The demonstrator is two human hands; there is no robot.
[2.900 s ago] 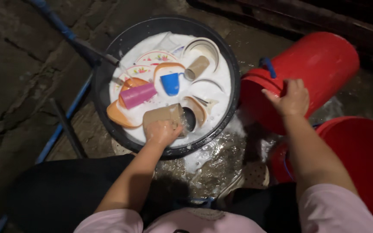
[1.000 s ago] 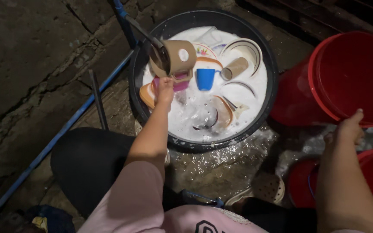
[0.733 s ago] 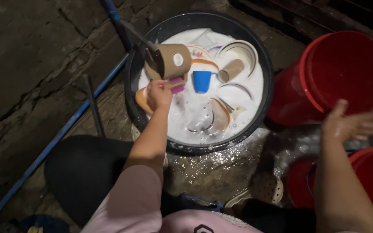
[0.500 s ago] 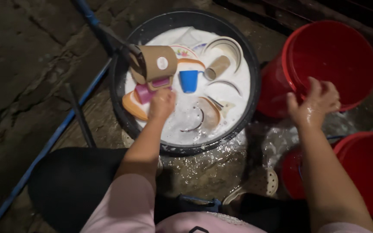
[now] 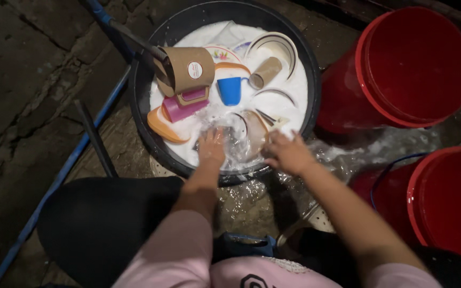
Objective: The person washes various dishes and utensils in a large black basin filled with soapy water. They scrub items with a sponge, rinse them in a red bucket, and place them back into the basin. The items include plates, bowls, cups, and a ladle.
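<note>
Plunging both hands into the soapy black basin [image 5: 150, 140]: left hand [image 5: 212, 148] has dropped the brown jug [image 5: 188, 69], right hand [image 5: 286, 152] came off the red bucket [image 5: 412, 64]; both grips released.

Dishes [image 5: 230, 90] lie in the basin [image 5: 310, 69], 2 buckets [image 5: 417, 64] right of it.

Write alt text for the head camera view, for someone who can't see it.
Seen from above, a person's left hand and right hand dip into a black tub of foamy water crowded with plates, a blue cup, a pink container and a tan dipper. Two red buckets stand to the right on wet stone ground.
</note>
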